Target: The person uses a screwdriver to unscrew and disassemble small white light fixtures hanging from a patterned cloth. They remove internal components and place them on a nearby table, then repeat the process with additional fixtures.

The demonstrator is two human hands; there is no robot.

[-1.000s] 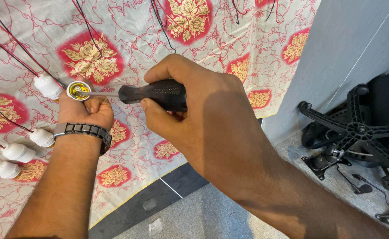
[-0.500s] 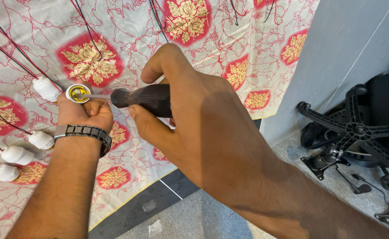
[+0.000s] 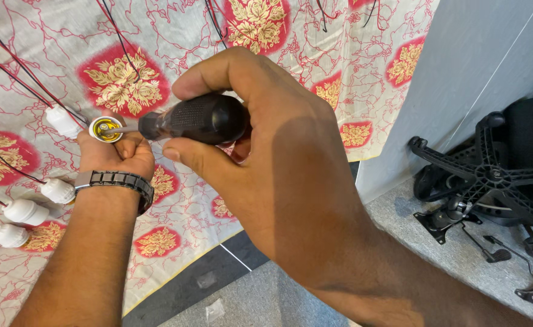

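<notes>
Gripping a white socket over the patterned cloth on the tabletop, my left hand stays closed on it while my right hand, clamped on the screwdriver, sets its tip inside.

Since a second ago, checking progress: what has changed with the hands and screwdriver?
The right hand shifted its grip on the black screwdriver handle, fingers rolling over it, as if turning. The tip stays in the white lamp holder, which the left hand keeps holding in place.
</notes>
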